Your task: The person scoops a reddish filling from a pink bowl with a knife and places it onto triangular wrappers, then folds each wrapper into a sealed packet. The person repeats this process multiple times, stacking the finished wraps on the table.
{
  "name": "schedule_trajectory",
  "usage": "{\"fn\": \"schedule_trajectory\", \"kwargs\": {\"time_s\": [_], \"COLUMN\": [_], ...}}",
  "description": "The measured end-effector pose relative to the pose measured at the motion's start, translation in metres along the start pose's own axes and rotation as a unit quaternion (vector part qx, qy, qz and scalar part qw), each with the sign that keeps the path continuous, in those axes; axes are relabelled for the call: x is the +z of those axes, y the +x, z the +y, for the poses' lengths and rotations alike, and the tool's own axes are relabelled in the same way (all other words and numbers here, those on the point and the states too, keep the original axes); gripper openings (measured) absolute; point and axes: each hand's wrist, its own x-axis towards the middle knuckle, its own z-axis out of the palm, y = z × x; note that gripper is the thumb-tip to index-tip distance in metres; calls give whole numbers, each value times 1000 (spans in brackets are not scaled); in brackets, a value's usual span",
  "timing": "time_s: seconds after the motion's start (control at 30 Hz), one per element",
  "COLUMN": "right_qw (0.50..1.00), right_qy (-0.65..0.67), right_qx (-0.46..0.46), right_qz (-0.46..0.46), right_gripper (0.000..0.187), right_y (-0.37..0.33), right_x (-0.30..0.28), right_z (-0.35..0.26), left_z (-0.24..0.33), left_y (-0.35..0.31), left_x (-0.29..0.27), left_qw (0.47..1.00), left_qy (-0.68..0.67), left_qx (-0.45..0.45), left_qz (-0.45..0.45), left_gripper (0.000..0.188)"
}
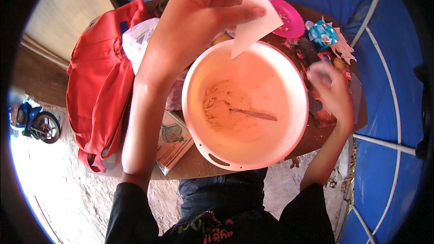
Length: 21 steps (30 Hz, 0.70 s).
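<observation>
Bowl (246, 104), big, round and pale pink, sits at the near edge of the small brown table (190, 165), right in front of the person. Inside it lies a patch of tan, crumbly mix (221, 106) on the left part of the bottom, and a thin stick or spoon handle (253, 114) rests across the middle. Just beside the bowl, at the near left corner of the table, lies a flat packet with an onion picture (174, 140). A red bag (101, 86) hangs over the left edge. The right hand (332, 92) rests on the table by the right side of the bowl, among dark scraps; it looks blurry, and I cannot tell if it holds anything. The left hand (199, 22) is up above the far rim of the bowl. Its thumb and fingers pinch the top of a white paper packet (255, 20), and the packet's pointed corner tips down over the bowl. To pour well, I think the hand should keep that corner over the middle of the bowl, tip it slowly, and shake gently so nothing lands on the table. Holding the rim with the other hand would keep the bowl from sliding. Farther back on the table sit a bright pink plate (289, 18) and a small blue packet (323, 35) near the far right edge. Blue cloth (389, 86) hangs beyond the table.
</observation>
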Motion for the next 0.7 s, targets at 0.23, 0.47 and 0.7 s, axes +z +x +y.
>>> {"fn": "schedule_trajectory", "kwargs": {"time_s": [0.23,0.47,0.7], "right_qw": [999,979,993], "right_qy": [-44,27,45], "right_qx": [-6,6,-106], "right_qz": [-30,201,-35], "right_gripper": [27,20,21], "right_y": [-17,-64,-68], "right_x": [22,-48,-16], "right_z": [62,2,-54], "left_z": [-10,-46,-68], "left_y": [2,6,5], "left_x": [1,5,13], "left_qw": [992,977,957], "left_qy": [-66,-141,-201], "left_qx": [-96,-158,-198], "left_qz": [-51,-29,-67], "left_gripper": [20,23,28]}}
